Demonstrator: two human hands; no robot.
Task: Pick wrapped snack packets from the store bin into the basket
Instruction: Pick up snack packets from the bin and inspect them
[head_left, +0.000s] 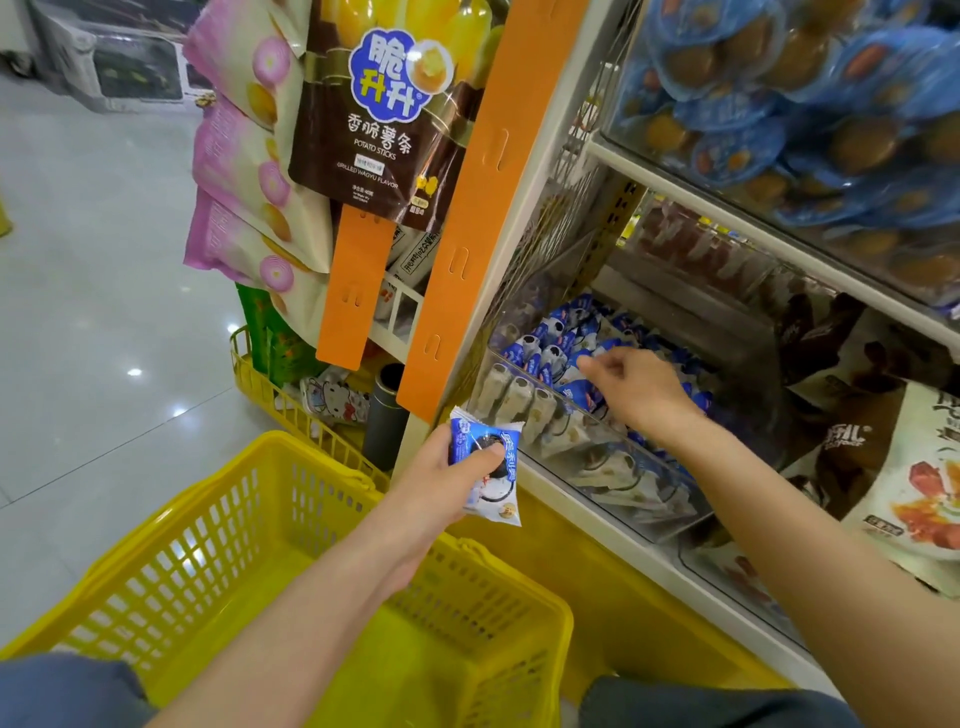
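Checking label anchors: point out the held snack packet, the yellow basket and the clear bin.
held snack packet (475, 431): head view, on its blue upper face.
yellow basket (208, 543): head view, on its lattice side wall.
clear bin (587, 447): head view, on its transparent front wall.

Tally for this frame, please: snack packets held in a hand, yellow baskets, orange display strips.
snack packet in the grip of the left hand: 1
yellow baskets: 2
orange display strips: 2
Total: 5
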